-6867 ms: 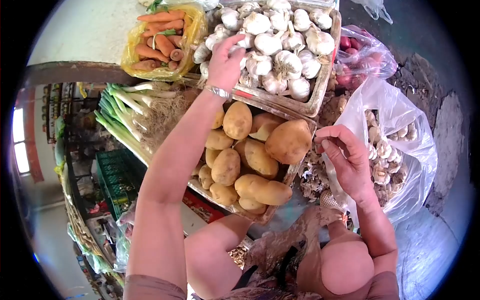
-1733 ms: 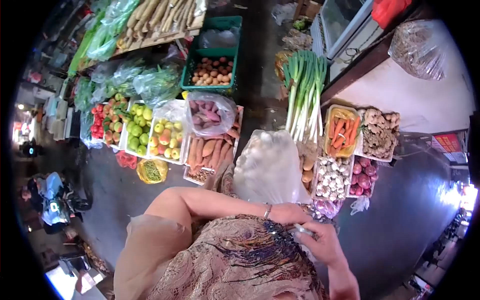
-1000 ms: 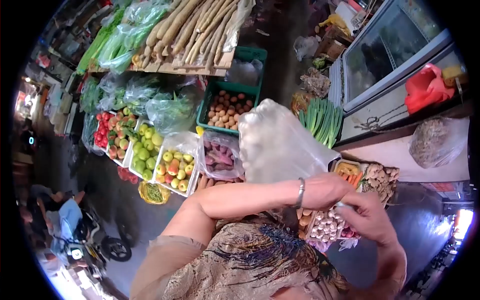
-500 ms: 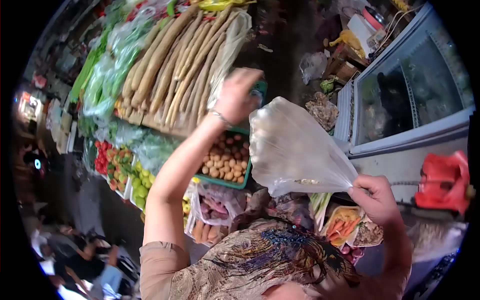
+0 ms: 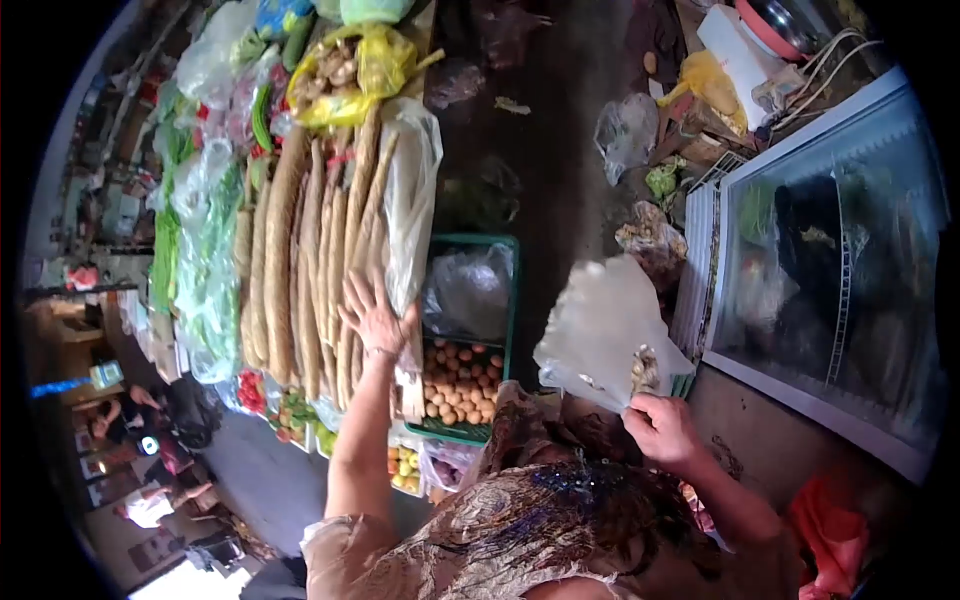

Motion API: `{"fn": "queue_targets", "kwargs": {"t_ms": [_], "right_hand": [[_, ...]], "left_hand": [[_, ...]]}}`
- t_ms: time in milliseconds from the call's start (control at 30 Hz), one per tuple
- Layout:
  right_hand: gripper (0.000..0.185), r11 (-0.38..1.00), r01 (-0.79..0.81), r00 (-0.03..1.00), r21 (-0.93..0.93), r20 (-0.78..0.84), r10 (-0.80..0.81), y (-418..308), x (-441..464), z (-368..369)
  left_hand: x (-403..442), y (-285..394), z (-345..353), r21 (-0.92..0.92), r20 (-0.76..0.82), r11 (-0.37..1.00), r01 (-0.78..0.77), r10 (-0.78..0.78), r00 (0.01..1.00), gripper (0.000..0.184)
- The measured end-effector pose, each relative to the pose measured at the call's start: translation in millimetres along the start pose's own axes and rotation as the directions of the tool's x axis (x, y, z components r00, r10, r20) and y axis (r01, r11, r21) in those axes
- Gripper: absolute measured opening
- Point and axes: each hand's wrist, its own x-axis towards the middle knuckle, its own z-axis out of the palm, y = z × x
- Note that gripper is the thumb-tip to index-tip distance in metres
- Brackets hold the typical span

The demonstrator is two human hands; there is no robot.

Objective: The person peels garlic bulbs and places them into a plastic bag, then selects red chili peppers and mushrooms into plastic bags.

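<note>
My left hand [image 5: 376, 318] has its fingers spread over the near right part of a row of long brown roots [image 5: 285, 260]; whether it touches them I cannot tell. Beside it lies a whitish plastic sheet [image 5: 412, 190]. My right hand [image 5: 662, 430] is closed on the gathered neck of a cloudy plastic bag [image 5: 605, 325], which bulges with pale lumps. Between the hands stands a green crate [image 5: 513, 300] with brown eggs [image 5: 462, 385] and a clear plastic bag [image 5: 468, 290] in it.
Glass-doored fridge [image 5: 800, 270] at the right. A yellow bag [image 5: 385, 60] holds brown produce beyond the roots. Bagged greens [image 5: 205, 270] lie left. A red bag [image 5: 830, 530] is at lower right. People [image 5: 150, 505] are at far lower left.
The view has turned toward the long roots and fridge. My left hand let go of the bag neck and now reaches over the roots; my right hand keeps the bag.
</note>
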Motion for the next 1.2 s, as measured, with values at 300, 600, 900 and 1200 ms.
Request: {"fn": "queue_targets", "kwargs": {"t_ms": [300, 600, 900, 1200], "right_hand": [[0.021, 0.975, -0.21, 0.977, 0.076, -0.029, 0.213, 9.4, 53.9, -35.7], [0.029, 0.942, -0.334, 0.942, -0.024, 0.034, 0.335, 29.2, 200.5, -71.3], [0.028, 0.964, -0.12, 0.922, -0.237, 0.333, 0.197, 2.6, 454.5, -86.1], [0.021, 0.979, 0.129, 0.949, -0.16, 0.308, -0.074, -78.2, 653.9, -61.4]], "left_hand": [[3.9, 3.1, -5.8, 0.034, 0.08, 0.999, 0.002, -0.005, 0.997, 0.103], [13.1, 1.7, -16.6, 0.072, 0.323, 0.997, 0.036, -0.057, 0.945, 0.108], [121.2, 57.8, -77.4, -0.132, 0.406, 0.954, 0.271, -0.197, 0.892, 0.117], [140.1, 80.9, -64.2, 0.03, 0.386, 0.93, 0.365, -0.348, 0.854, 0.109]]}}
